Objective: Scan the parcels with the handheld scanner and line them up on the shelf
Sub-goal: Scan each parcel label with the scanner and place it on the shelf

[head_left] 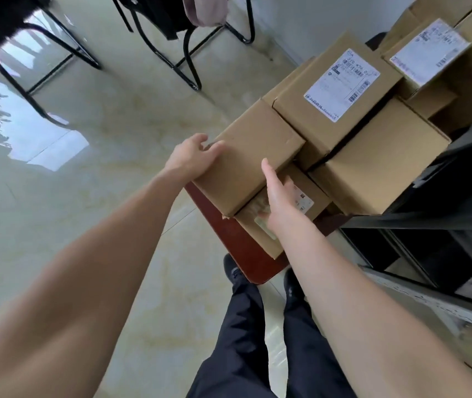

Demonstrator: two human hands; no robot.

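The plain box (250, 156) atop the near-left of the stack looks stiff, smooth and likely light; left hand (190, 156) curls over its left edge, right hand (279, 201) lies flat-fingered against its right side — lift by opposite sides.

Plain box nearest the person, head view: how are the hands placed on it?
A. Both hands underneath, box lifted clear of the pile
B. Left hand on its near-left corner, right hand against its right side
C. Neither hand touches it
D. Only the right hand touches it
B: the left hand curls over the near-left corner of the plain box, while the right hand lies with straight fingers against its right side, above a lower labelled box.
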